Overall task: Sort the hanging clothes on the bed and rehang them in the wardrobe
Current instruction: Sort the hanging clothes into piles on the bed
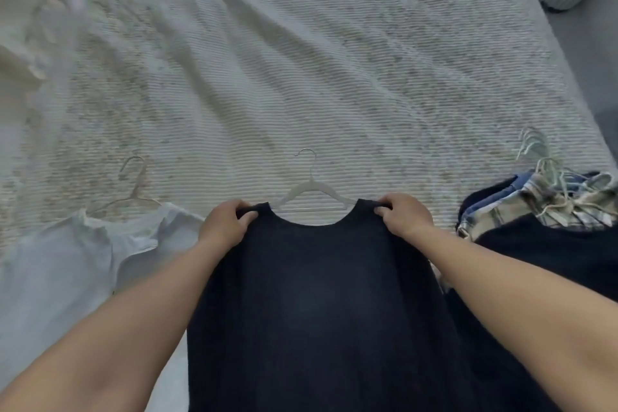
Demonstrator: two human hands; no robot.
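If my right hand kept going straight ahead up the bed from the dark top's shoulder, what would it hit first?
Probably nothing but bedding: past the right hand lies only the white ribbed bedspread; the translucent plastic hanger sits just left of that line, though depth is unclear.

We note the dark top (317, 311) runs off the bottom edge; its hanger (314, 197) arms sit hidden inside the shoulders. Pile (548, 211) at the bed's (301, 60) right edge: garment count unreadable.
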